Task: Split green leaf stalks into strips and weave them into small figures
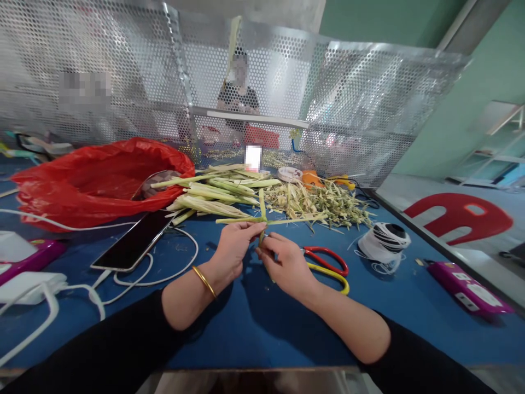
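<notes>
Crossed pale green leaf strips point(262, 210) are pinched between my two hands, just above the blue table. My left hand point(234, 246), with a gold bangle at its wrist, grips the strips near their crossing with thumb and fingers. Just below and to the right, my right hand point(286, 262) has its fingers closed on the strip that hangs down toward me. Scissors point(328, 268) with one red and one yellow handle lie beside the right hand, their blades partly hidden by it. Behind the hands rests a pile of pale green leaves point(217, 191).
A red plastic bag point(102, 180) and a phone point(131, 241) with white cables lie left. Plant scraps point(320, 202) are heaped behind. To the right are a spool of white string point(383, 243) and a purple packet point(467, 287). A perforated metal screen point(254, 71) stands at the back, a person beyond it.
</notes>
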Available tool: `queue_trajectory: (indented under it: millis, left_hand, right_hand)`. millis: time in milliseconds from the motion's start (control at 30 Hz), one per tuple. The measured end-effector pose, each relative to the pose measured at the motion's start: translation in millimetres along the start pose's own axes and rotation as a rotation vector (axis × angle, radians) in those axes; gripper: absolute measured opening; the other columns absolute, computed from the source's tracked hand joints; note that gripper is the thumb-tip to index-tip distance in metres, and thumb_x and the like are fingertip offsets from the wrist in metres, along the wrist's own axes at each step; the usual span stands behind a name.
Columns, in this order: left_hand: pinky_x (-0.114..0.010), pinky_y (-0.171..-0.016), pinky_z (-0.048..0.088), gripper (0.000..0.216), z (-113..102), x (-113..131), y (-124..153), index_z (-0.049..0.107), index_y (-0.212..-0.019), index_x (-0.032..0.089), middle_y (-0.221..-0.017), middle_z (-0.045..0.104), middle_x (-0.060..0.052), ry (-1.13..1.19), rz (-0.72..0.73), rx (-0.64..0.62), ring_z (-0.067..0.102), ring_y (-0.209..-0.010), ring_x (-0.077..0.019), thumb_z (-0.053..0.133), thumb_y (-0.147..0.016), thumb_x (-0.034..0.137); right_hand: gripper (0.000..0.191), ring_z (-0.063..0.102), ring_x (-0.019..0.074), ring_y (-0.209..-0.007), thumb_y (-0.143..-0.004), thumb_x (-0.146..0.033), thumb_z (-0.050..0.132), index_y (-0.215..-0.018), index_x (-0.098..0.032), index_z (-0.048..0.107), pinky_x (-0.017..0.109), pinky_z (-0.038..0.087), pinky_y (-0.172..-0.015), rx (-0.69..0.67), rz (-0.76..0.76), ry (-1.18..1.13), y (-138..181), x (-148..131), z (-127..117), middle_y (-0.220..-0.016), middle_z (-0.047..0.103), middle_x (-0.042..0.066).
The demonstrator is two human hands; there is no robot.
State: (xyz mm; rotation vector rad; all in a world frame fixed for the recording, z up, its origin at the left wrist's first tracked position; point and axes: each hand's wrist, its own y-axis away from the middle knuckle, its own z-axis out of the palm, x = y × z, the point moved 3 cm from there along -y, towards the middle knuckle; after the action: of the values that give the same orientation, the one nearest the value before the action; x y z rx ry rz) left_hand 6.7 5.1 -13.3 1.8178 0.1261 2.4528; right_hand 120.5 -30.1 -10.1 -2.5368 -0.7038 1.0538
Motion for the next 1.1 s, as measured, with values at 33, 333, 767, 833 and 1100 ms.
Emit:
queue_trajectory:
  millis: [33,333,767,833,1100]
  left_hand:
    - [-0.022,-0.052,0.033,0.025,0,1,0,0.063,-0.051,0.012,-0.052,0.056,0.001,-0.006,0.013,0.0,0.044,-0.052,-0.008,0.08,-0.051,0.031]
    - [-0.022,-0.051,0.03,0.022,0,5,1,0.062,-0.048,0.013,-0.047,0.053,0.003,-0.012,0.043,0.024,0.039,-0.049,-0.007,0.079,-0.049,0.027]
    - [-0.023,-0.051,0.031,0.022,-4,-9,-9,0.061,-0.048,0.012,-0.047,0.055,0.002,0.027,0.016,0.079,0.044,-0.049,-0.0079,0.078,-0.046,0.025]
    - [-0.023,-0.051,0.032,0.022,-4,-10,-10,0.061,-0.048,0.012,-0.048,0.056,0.001,0.025,0.001,0.081,0.045,-0.05,-0.0083,0.079,-0.046,0.025]
    - [-0.021,-0.048,0.034,0.025,-2,-4,-7,0.061,-0.054,0.011,-0.051,0.058,0.001,-0.016,-0.033,0.016,0.048,-0.049,-0.0079,0.078,-0.052,0.028]
  right_hand:
    - [0.024,0.046,0.013,-0.062,-0.084,-0.016,0.049,-0.061,-0.02,0.043,0.024,0.034,-0.059,0.004,0.001,0.007,1,-1,0,-0.066,0.047,-0.001]
    - [0.025,0.045,0.0128,-0.061,-0.084,-0.016,0.05,-0.061,-0.02,0.041,0.024,0.034,-0.059,-0.032,-0.032,-0.015,3,-4,2,-0.065,0.045,-0.001]
    - [0.02,0.05,0.0144,-0.068,-0.085,-0.015,0.049,-0.066,-0.019,0.048,0.025,0.037,-0.064,-0.047,-0.065,0.024,4,-3,12,-0.072,0.054,0.002]
    - [0.018,0.052,0.0148,-0.071,-0.086,-0.015,0.049,-0.068,-0.019,0.05,0.025,0.038,-0.065,-0.05,-0.067,0.048,4,-3,14,-0.075,0.056,0.003]
    - [0.016,0.055,0.0167,-0.076,-0.089,-0.02,0.048,-0.077,-0.018,0.058,0.028,0.036,-0.067,-0.063,-0.095,0.3,5,-11,9,-0.081,0.062,0.005]
